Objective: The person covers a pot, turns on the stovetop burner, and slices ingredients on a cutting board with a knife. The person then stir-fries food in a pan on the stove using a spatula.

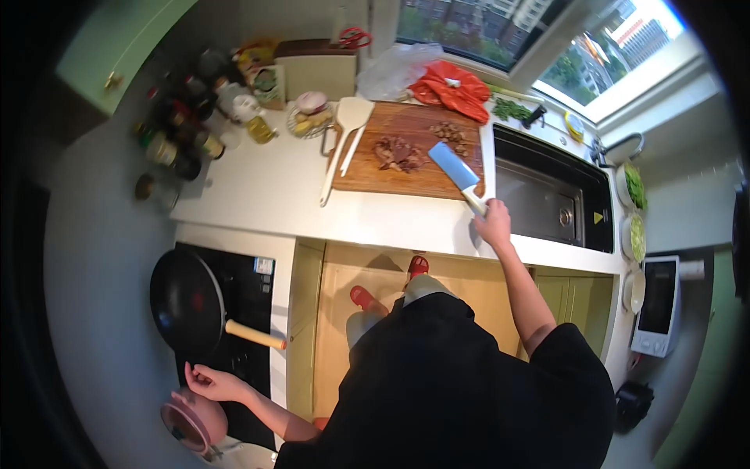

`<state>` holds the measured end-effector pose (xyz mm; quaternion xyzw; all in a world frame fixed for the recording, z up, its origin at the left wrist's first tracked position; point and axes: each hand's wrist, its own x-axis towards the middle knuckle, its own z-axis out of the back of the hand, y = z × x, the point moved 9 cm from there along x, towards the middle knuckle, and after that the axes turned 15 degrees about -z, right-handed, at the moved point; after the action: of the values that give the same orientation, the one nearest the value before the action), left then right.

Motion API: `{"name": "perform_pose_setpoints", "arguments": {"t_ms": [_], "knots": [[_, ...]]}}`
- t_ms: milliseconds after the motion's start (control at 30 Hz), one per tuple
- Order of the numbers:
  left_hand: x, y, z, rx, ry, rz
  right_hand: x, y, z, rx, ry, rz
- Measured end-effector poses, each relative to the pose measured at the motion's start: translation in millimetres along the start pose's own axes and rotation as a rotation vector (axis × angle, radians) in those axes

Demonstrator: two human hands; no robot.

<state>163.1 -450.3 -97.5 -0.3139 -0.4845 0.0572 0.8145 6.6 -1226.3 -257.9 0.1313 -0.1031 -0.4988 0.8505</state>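
Observation:
My right hand [494,222] is wrapped round the pale handle of a cleaver with a blue blade [455,166]. Its blade lies over the right part of the wooden cutting board [367,181]. Sliced dark red meat [399,153] sits mid-board, with small brown pieces [451,134] behind the blade. Two white utensils, a spatula [353,115] among them, rest across the board's left side. At the lower left, my left hand [209,381] hovers above the pink pot [205,418], empty, its fingers loosely bent and apart.
A black wok [187,303] with a wooden handle is on the black cooktop [248,313]. Bottles [183,129] crowd the left corner. Right of the board is a dark sink [539,191], then bowls of greens [634,187] and a white microwave [658,305]. A red bag [453,90] lies behind the board.

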Motion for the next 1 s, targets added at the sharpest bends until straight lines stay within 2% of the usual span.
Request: {"name": "perform_pose_setpoints", "arguments": {"t_ms": [100,200,267,333,400,467,500,567,600,633,700,800,900,1000], "knots": [[2.8,-99.3,-57.6,-0.233,0.038,-0.008,16.5,31.8,-6.9,0.05,0.02,0.102],[-21.4,-202.6,-118.4,-0.407,0.141,-0.044,33.1,43.9,-18.5,-0.009,0.155,0.069],[-49.7,-259.6,-156.3,-0.592,0.231,-0.035,33.2,45.4,-10.4,0.091,0.183,0.045],[-83.6,-305.8,-185.1,-0.756,0.344,-0.018,29.1,43.7,11.7,0.141,0.318,-0.018],[-117.0,-358.5,-206.0,-0.822,0.424,-0.08,28.8,31.5,37.0,0.426,0.317,0.093],[-160.0,-401.9,-237.6,-0.861,0.612,-0.117,46.2,9.7,36.8,0.639,0.314,0.004],[-187.6,-420.9,-260.3,-0.897,0.746,-0.065,53.5,0.5,34.1,0.745,0.315,-0.041],[-243.3,-466.5,-311.3,-0.993,0.953,-0.046,65.2,-15.6,15.2,0.916,0.433,-0.265],[-272.0,-483.4,-342.5,-0.948,1.008,-0.185,69.4,-19.7,4.2,0.998,0.491,-0.377],[-299.6,-499.8,-371.5,-0.945,1.097,-0.167,75.8,-23.0,-11.0,1.079,0.452,-0.388],[-335.2,-527.8,-421.9,-0.88,1.045,-0.356,84.3,-19.4,-19.6,1.1,0.465,-0.402],[-368.7,-530.8,-493.6,-0.613,0.992,-0.429,94.4,-9.9,-26.2,1.063,0.497,-0.408],[-386.1,-546.3,-524.3,-0.581,1.053,-0.605,97.0,-10.6,-43.2,0.994,0.546,-0.417],[-396.1,-554.1,-516.8,-0.604,1.066,-0.656,102.5,-8.3,-52.1,0.979,0.559,-0.389]]}}
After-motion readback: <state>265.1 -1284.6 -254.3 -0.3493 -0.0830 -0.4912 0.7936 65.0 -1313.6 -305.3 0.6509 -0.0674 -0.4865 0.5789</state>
